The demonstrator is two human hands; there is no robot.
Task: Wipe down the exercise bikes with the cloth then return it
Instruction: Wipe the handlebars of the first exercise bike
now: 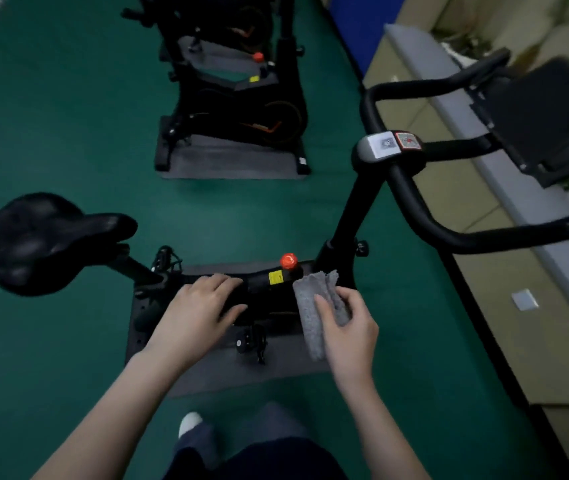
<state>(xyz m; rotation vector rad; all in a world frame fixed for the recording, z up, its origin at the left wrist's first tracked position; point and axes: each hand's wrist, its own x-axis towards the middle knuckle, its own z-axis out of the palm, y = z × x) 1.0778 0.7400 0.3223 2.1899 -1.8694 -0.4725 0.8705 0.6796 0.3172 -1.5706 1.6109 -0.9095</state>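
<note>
Here, right hand (pixel 348 327) pinches cloth (pixel 310 306) at edge of bike frame (pixel 269 289).

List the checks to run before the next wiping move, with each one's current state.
1. Grey fuzzy cloth held by right hand: ok.
2. Cloth touching nearest black exercise bike's frame: cannot tell.
3. Left hand resting on that frame: ok.
4. Round red knob uncovered: ok.
5. Black padded saddle wiped: cannot tell.
6. Second black bike behind wiped: cannot tell.
</note>
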